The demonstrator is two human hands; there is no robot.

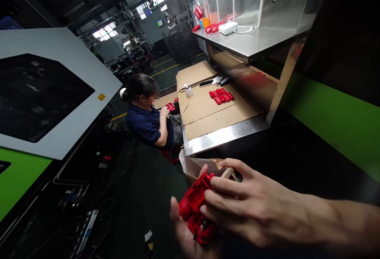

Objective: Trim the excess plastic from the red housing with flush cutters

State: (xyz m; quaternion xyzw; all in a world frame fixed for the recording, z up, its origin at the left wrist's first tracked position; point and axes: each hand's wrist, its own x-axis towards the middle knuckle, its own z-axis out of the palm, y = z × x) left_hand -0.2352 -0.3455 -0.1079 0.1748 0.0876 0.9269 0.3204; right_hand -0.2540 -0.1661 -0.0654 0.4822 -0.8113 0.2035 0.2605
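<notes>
- Hands low in view — left hand (185,231) cupped palm-up under a red plastic housing (197,211), right hand (249,207) laid over it, fingers pressing its top edge.
- Housing sits between both palms, below the desk (225,134).
- More red parts (221,96) lie on cardboard on that desk.
- Seated person (148,116) nearby holds another red part (170,106).

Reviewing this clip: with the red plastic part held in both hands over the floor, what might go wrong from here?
1. The red part rests in the left hand off the bench, over dark floor; a slip would likely drop it.
2. The right hand covers much of the part, and its fingers also hold a pale tool, so control may be poor.
3. Dim light may hide flaws.
</notes>
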